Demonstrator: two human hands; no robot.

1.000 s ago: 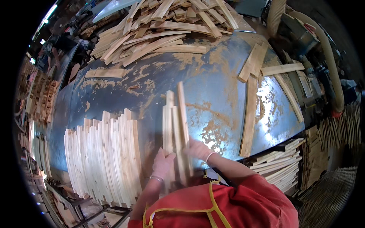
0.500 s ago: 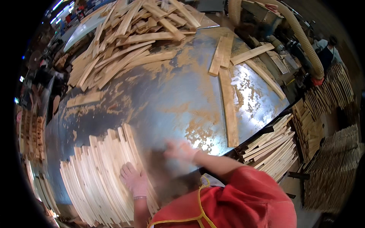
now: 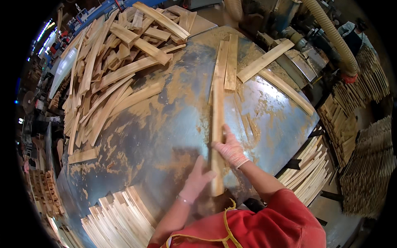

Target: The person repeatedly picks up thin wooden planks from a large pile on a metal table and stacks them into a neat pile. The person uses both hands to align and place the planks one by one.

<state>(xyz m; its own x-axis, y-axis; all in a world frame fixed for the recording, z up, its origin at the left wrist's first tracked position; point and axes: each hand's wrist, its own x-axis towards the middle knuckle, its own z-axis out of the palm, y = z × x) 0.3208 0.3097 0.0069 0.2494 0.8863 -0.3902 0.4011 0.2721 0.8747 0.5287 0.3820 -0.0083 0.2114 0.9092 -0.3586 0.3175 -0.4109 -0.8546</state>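
Observation:
A long wooden board (image 3: 217,120) stands out in front of me, slightly raised over the metal table, its near end close to my body. Gripping its right edge around the middle is my right hand (image 3: 232,149), in a pale knitted glove. My left hand (image 3: 196,178), gloved too and a little blurred, is beside the near end of that board. Its fingers are apart and the thumb points at the board; whether it touches is unclear. At the lower left, a row of pale strips (image 3: 120,219) lies side by side on the table.
A jumbled heap of boards (image 3: 124,53) covers the far left. Several boards (image 3: 264,60) lie at the far right beside a machine (image 3: 304,62) with a ribbed hose (image 3: 335,37). Sawdust coats parts of the metal table (image 3: 165,124). Stacked strips (image 3: 308,169) stand past its right edge.
My left hand has left the pale strips and moved right toward the board. My right hand has reached right and taken hold of the board, which has shifted left. The view has turned slightly.

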